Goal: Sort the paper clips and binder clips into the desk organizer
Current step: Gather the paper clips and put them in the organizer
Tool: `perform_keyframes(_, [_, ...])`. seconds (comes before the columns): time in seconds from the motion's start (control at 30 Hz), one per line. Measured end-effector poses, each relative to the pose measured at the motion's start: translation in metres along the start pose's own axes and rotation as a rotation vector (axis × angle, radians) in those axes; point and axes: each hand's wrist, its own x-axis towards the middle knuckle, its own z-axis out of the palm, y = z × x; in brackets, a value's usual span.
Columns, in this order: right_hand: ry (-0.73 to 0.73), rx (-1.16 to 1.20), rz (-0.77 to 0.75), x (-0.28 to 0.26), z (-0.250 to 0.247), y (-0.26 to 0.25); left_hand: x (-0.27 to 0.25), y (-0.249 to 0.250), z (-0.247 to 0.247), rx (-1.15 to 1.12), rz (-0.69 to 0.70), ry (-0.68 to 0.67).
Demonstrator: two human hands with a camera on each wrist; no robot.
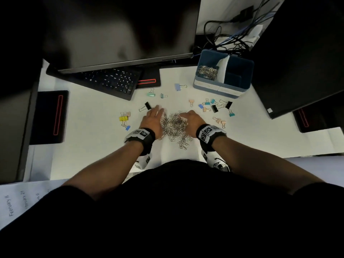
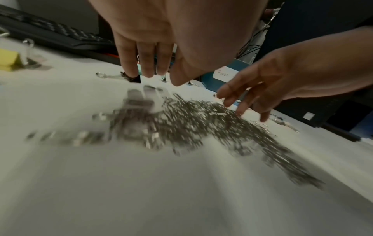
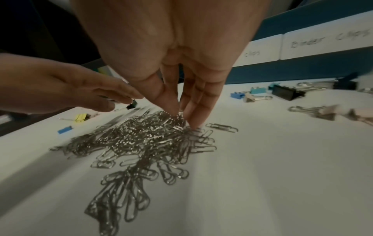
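Observation:
A heap of silver paper clips (image 1: 174,125) lies on the white desk between my hands. My left hand (image 1: 154,116) hovers at the heap's left edge with straight fingers (image 2: 147,70) and holds nothing. My right hand (image 1: 189,117) reaches down into the heap's far right side, its fingertips (image 3: 193,123) touching the clips. Coloured binder clips (image 1: 214,107) lie scattered to the right; a yellow one (image 1: 123,118) and a black one (image 1: 148,105) lie to the left. The blue desk organizer (image 1: 240,62) stands at the back right, with paper clips (image 1: 207,72) in its left compartment.
A black keyboard (image 1: 111,81) lies at the back left under a monitor (image 1: 121,28). Another dark screen (image 1: 297,53) overhangs the right side. Cables (image 1: 232,34) tangle behind the organizer. A calendar sheet (image 1: 18,202) lies at the near left.

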Motion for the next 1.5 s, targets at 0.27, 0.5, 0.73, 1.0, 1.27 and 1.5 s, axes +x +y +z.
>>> perform_keyframes(0.27, [0.091, -0.072, 0.033, -0.005, -0.007, 0.015, 0.011, -0.012, 0.007, 0.067, 0.112, -0.191])
perform_keyframes(0.5, [-0.043, -0.203, -0.167, -0.003, 0.003, -0.003, -0.019, -0.038, 0.014, -0.041, 0.253, 0.097])
perform_keyframes(0.73, [0.048, -0.183, -0.125, -0.013, -0.007, 0.029, -0.027, -0.054, 0.019, -0.065, 0.001, -0.081])
perform_keyframes(1.0, [-0.070, -0.115, -0.042, -0.005, 0.003, 0.019, -0.012, -0.023, 0.026, -0.253, 0.020, -0.077])
perform_keyframes(1.27, [-0.147, -0.268, -0.129, -0.014, -0.003, 0.031, -0.038, -0.059, 0.008, -0.173, -0.068, 0.004])
perform_keyframes(1.5, [-0.124, -0.239, -0.126, -0.003, 0.004, 0.019, -0.028, -0.025, 0.027, -0.343, -0.057, -0.027])
